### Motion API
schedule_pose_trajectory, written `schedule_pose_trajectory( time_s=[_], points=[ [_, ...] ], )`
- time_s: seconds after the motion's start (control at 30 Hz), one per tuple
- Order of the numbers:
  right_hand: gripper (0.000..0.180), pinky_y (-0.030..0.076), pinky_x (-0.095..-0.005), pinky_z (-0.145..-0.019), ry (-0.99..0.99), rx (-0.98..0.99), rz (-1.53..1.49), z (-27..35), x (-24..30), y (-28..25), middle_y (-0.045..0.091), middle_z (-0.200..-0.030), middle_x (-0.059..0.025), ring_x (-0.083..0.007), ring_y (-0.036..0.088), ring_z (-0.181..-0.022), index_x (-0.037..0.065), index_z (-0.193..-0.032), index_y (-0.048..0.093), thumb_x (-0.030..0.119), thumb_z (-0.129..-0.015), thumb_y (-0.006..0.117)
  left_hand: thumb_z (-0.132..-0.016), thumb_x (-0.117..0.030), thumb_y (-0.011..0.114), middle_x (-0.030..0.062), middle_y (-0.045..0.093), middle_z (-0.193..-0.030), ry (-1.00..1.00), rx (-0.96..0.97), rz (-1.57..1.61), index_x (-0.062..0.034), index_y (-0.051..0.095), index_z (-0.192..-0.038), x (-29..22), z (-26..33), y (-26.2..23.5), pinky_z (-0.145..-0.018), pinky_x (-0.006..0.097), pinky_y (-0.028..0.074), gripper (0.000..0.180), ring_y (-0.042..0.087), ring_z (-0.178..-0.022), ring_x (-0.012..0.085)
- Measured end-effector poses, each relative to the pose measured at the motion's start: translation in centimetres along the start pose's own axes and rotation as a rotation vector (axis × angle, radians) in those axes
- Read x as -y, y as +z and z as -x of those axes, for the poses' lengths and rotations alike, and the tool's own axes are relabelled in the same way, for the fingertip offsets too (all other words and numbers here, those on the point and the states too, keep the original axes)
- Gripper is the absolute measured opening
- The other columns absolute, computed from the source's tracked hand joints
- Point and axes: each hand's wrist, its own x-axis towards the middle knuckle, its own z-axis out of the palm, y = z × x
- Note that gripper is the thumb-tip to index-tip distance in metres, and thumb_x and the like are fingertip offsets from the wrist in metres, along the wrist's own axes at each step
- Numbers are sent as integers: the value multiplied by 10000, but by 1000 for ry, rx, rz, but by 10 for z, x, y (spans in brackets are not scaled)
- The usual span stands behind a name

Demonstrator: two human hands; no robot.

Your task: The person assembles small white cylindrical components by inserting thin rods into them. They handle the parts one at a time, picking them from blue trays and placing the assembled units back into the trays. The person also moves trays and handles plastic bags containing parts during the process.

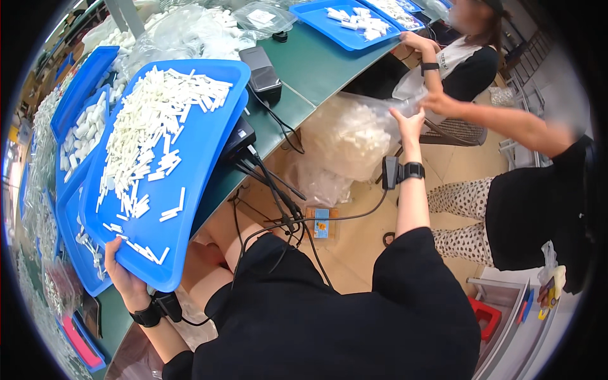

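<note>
My left hand [125,278] is closed on the near edge of a blue plastic tray [209,149]. Short white tubes [149,111] are heaped toward the tray's far end, with a few loose ones near its closer edge. The tray lies tilted over other trays. Out to the right, my right hand [408,125] grips the upper edge of a large clear plastic bag [354,136] holding pale pieces. A co-worker's hand [438,101] is at the same bag edge, close by mine. My right fingers are partly hidden.
More blue trays stand on the green table [301,82], one with white pieces [81,133]. A black box [259,71] and cables [272,183] sit beside my tray. Another person [468,69] sits at the far right; a standing co-worker [532,209] is nearer. A red container [484,316] stands lower right.
</note>
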Motion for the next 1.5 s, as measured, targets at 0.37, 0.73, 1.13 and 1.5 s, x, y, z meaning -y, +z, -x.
schedule_pose_trajectory(
  time_s=[0.37,0.73,1.13,1.5],
  points=[
    [743,490,-344,-661,384,132,-188,34,-127,58,490,-1149,-180,-230,601,-840,5,-1311,269,61,-680,657,-758,-182,571,113,564,-1015,-19,-17,11,3,507,-1072,3,-8,-8,-813,327,458,370,558,-903,217],
    [259,456,-254,-499,695,410,-534,200,-56,76,634,-864,-91,-155,602,-642,64,-1063,528,63,-804,538,-775,-243,522,164,506,-1151,-92,-35,140,3,401,-1223,13,-1,-12,-859,353,457,525,542,-990,267],
    [207,459,-238,-569,665,802,-420,256,-13,80,634,-836,-57,-123,599,-693,59,-1021,563,127,-827,533,-782,-215,529,136,555,-1063,-74,21,135,1,478,-1118,15,-1,-16,-843,319,456,403,558,-947,227],
    [193,454,-266,-559,154,1247,-302,252,78,69,602,-711,-52,-119,566,-622,-22,-905,573,148,-831,519,-783,-145,545,96,582,-985,-24,14,138,18,515,-1054,12,0,-7,-803,303,462,317,571,-868,189]
  ],
)
